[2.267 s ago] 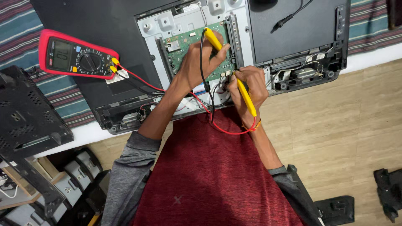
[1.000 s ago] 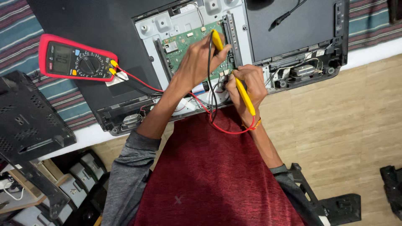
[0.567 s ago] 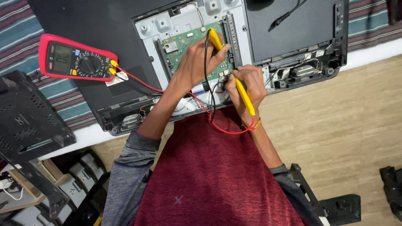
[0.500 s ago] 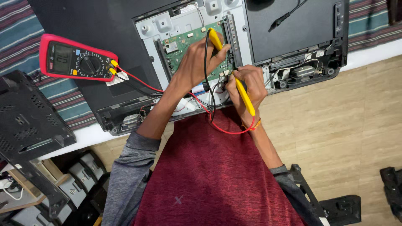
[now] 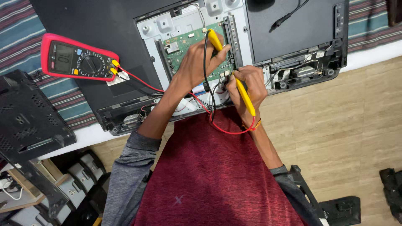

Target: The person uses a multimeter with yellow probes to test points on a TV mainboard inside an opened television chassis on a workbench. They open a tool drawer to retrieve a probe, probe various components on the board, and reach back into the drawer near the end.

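Note:
An opened flat-screen set [image 5: 125, 25] lies back-up on the table, its green circuit board [image 5: 186, 44] bared in the middle. My left hand [image 5: 199, 60] grips a yellow probe [image 5: 215, 39] with a black lead, tip down on the board's right part. My right hand [image 5: 247, 83] holds a second yellow probe [image 5: 245, 96] with a red lead, its tip at the board's lower right edge. Both leads run left to a red multimeter [image 5: 77, 60] lying on the set's black back.
A black perforated cover [image 5: 27, 119] rests at the left over the striped cloth [image 5: 16, 25]. Another black back panel [image 5: 293, 27] with a loose cable sits at the upper right. Black stands lie on the tan floor [image 5: 343, 125] at the lower right; boxes and parts sit under the table at the lower left.
Both hands stay on the board with the probes; only slight shifts of the view and probe tips.

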